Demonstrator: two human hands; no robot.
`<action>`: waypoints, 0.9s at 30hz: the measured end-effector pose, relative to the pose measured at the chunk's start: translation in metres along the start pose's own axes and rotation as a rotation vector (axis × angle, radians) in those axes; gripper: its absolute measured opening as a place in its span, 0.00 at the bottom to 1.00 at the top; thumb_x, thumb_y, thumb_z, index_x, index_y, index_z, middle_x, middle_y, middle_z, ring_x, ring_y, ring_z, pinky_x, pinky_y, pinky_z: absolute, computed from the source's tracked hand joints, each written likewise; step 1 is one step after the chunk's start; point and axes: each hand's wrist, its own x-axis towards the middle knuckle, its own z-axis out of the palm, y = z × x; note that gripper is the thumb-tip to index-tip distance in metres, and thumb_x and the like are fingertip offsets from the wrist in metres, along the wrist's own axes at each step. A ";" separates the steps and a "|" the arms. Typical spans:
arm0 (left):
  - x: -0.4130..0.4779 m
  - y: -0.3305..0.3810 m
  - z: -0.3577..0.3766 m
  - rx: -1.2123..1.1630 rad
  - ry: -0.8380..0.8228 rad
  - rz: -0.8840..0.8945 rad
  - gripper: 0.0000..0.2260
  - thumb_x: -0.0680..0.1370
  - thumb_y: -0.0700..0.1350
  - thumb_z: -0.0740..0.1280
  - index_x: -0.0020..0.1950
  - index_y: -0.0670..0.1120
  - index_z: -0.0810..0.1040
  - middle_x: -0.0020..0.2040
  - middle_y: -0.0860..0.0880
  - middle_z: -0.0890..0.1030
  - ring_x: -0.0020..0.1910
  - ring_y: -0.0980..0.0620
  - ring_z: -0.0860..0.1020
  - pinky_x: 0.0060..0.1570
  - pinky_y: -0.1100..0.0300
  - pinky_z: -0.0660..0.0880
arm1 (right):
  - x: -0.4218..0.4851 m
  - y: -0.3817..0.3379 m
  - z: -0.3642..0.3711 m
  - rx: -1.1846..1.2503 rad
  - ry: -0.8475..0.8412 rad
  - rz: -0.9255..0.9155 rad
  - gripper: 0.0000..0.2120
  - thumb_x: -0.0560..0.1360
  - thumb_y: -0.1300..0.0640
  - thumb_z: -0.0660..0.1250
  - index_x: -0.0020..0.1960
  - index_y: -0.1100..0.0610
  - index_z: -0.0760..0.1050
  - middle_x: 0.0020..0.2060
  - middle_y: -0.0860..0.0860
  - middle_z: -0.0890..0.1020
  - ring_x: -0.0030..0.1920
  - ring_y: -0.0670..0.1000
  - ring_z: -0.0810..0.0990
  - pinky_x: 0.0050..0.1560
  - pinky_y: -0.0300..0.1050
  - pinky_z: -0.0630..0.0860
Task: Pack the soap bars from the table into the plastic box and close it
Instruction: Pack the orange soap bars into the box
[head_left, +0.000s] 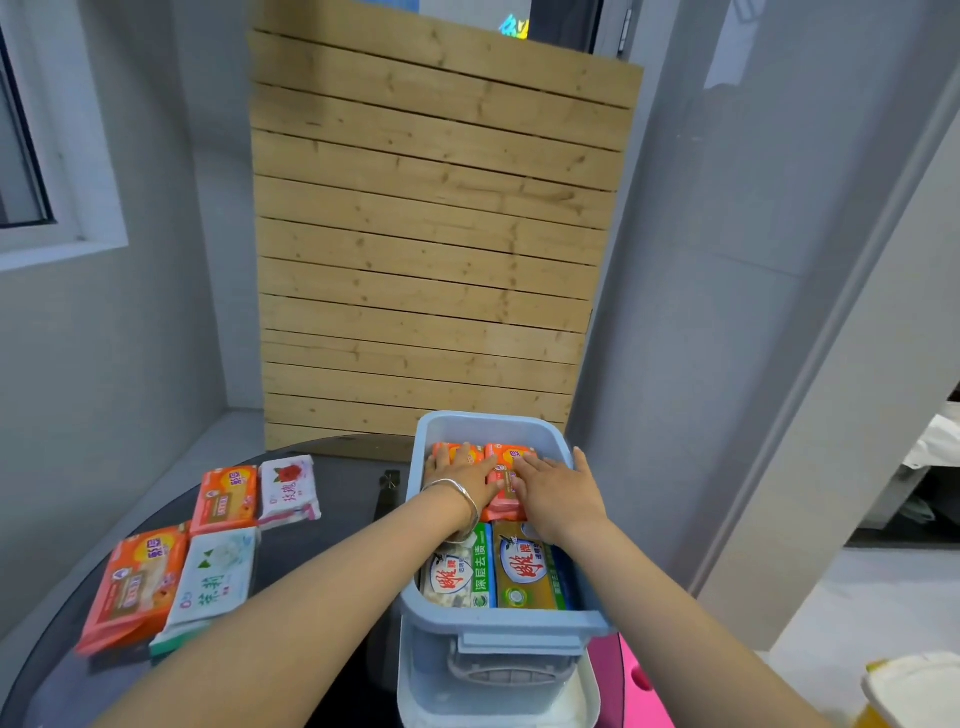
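Soap in the box: we see two orange soap bars side by side at the far end of the blue plastic box, lying directly under our fingers; nearer us, behind the wrists, a white-and-green bar and a gold bar lie flat, touching each other.
Left hand: we have it palm down on the left orange bar, fingers flat and slightly spread, gripping nothing; a silver bangle circles the wrist.
Right hand: we have it palm down on the right orange bar, fingers flat and close together, pinching nothing; the two hands' fingertips nearly meet.
Box: open, no lid on it, standing on the dark round table.
Soap left on the table: well to the left of our fingers we see four bars in two pairs, an orange one beside a white rose-printed one, and nearer us another orange one beside a white-and-green one.
Beyond the fingertips: a wooden slatted panel leans against the grey wall.
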 end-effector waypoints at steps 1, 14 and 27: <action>-0.001 0.000 0.000 0.003 -0.001 -0.003 0.24 0.81 0.56 0.47 0.77 0.54 0.50 0.79 0.45 0.49 0.76 0.38 0.45 0.75 0.44 0.45 | 0.000 0.000 0.000 0.004 -0.003 0.000 0.32 0.74 0.51 0.65 0.75 0.55 0.58 0.74 0.51 0.64 0.73 0.53 0.64 0.74 0.62 0.47; -0.062 -0.092 -0.058 -0.129 0.279 0.112 0.26 0.79 0.56 0.55 0.76 0.50 0.58 0.76 0.48 0.62 0.75 0.48 0.60 0.73 0.53 0.59 | -0.008 -0.025 -0.025 0.662 0.207 0.015 0.21 0.82 0.49 0.50 0.73 0.50 0.64 0.74 0.49 0.66 0.74 0.48 0.62 0.76 0.52 0.52; -0.136 -0.271 0.026 -0.484 0.232 -0.492 0.31 0.76 0.56 0.63 0.74 0.44 0.59 0.73 0.42 0.65 0.70 0.43 0.67 0.67 0.51 0.66 | -0.012 -0.236 -0.058 1.033 -0.141 -0.235 0.23 0.80 0.50 0.58 0.74 0.53 0.61 0.72 0.48 0.66 0.71 0.49 0.66 0.61 0.40 0.66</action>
